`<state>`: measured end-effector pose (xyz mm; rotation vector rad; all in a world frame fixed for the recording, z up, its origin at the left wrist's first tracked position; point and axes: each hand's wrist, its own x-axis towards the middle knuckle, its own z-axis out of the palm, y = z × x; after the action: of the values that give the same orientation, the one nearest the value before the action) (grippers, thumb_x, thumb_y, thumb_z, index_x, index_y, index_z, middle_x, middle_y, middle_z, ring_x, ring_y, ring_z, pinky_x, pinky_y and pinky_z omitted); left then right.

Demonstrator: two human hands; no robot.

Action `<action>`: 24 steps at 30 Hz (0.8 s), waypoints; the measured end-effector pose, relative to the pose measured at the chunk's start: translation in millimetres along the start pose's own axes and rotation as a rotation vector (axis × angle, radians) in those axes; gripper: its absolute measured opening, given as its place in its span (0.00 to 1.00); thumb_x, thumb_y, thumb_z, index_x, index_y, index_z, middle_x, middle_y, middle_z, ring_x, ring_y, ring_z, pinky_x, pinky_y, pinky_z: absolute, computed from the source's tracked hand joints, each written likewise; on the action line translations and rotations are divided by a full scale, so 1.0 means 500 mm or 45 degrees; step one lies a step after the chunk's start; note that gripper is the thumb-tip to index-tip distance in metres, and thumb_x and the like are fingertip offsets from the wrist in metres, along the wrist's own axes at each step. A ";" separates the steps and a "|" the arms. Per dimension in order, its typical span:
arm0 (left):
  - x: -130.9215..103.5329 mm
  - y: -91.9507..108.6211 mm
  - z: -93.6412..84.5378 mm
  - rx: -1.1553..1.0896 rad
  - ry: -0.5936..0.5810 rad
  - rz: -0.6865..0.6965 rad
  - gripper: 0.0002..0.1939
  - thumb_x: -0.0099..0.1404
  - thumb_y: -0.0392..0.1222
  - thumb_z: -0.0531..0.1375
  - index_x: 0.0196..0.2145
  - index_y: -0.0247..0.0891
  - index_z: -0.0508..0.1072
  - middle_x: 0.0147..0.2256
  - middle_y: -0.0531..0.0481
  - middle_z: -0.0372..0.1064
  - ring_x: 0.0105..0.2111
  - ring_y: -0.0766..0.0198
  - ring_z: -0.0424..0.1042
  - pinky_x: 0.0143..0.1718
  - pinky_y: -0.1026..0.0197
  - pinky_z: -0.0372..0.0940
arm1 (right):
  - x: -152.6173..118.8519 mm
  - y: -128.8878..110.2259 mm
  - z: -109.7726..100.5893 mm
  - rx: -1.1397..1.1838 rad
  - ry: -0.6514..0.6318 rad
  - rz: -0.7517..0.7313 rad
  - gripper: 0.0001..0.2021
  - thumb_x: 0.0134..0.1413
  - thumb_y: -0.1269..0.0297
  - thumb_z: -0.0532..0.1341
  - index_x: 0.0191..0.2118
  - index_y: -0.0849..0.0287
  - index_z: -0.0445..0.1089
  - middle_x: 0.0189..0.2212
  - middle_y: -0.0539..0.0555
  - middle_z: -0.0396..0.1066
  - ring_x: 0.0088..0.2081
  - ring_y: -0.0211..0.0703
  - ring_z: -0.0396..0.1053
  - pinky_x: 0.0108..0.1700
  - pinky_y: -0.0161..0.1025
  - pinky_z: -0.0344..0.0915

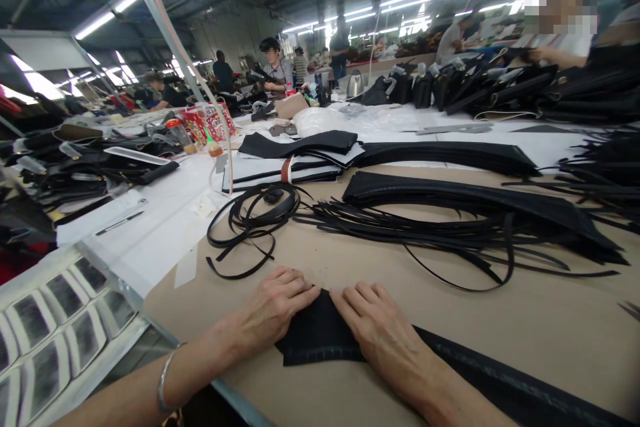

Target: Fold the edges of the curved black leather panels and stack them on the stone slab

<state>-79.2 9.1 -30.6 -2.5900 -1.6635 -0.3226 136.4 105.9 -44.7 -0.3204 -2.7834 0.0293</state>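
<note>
A long black strip of leather-like material (325, 337) lies on the brown board in front of me, running off to the lower right under my right arm. My left hand (283, 300), with a silver bangle on its wrist, is closed at the strip's far left edge, thumb and fingers pressed together there. Close beside it, my right hand (373, 320) bends its fingers down onto the same far edge and grips it. Pale marks run along the strip's near edge. Both sets of fingertips are partly hidden.
Beyond my hands lie coiled black cords (253, 213), a bundle of thin black strips (400, 223) and stacked black panels (465, 207). Black bags (430, 87) line the back right. A metal rack (55, 320) stands at left. Several people work farther off.
</note>
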 end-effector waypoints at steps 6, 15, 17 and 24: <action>0.000 0.004 0.006 0.006 -0.011 -0.005 0.21 0.69 0.30 0.45 0.56 0.38 0.65 0.41 0.43 0.70 0.43 0.56 0.66 0.47 0.51 0.62 | -0.029 0.036 -0.010 0.156 -0.013 0.039 0.15 0.54 0.84 0.58 0.44 0.62 0.67 0.35 0.53 0.64 0.36 0.47 0.59 0.42 0.43 0.56; 0.002 0.012 0.001 0.043 -0.036 -0.051 0.23 0.67 0.27 0.47 0.56 0.41 0.66 0.45 0.42 0.67 0.45 0.54 0.64 0.46 0.49 0.61 | -0.057 0.051 -0.023 0.171 -0.060 0.017 0.13 0.57 0.81 0.59 0.46 0.62 0.68 0.37 0.53 0.64 0.38 0.46 0.59 0.42 0.43 0.56; 0.007 0.015 -0.002 0.022 -0.031 -0.060 0.23 0.67 0.27 0.46 0.55 0.41 0.67 0.50 0.42 0.65 0.49 0.54 0.63 0.49 0.50 0.59 | -0.058 0.048 -0.022 0.141 -0.056 0.013 0.13 0.56 0.82 0.58 0.45 0.62 0.68 0.37 0.54 0.64 0.37 0.46 0.59 0.41 0.42 0.56; 0.030 0.027 -0.014 0.014 -0.209 -0.023 0.22 0.69 0.29 0.48 0.57 0.42 0.64 0.42 0.47 0.69 0.44 0.58 0.66 0.49 0.52 0.56 | -0.062 0.047 -0.020 0.065 -0.087 -0.013 0.13 0.57 0.80 0.60 0.47 0.63 0.67 0.37 0.53 0.63 0.37 0.47 0.58 0.40 0.44 0.55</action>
<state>-62.2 15.9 -20.0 -2.6599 -1.7324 -0.1036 173.1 121.7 -46.6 -0.2976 -2.8461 0.1103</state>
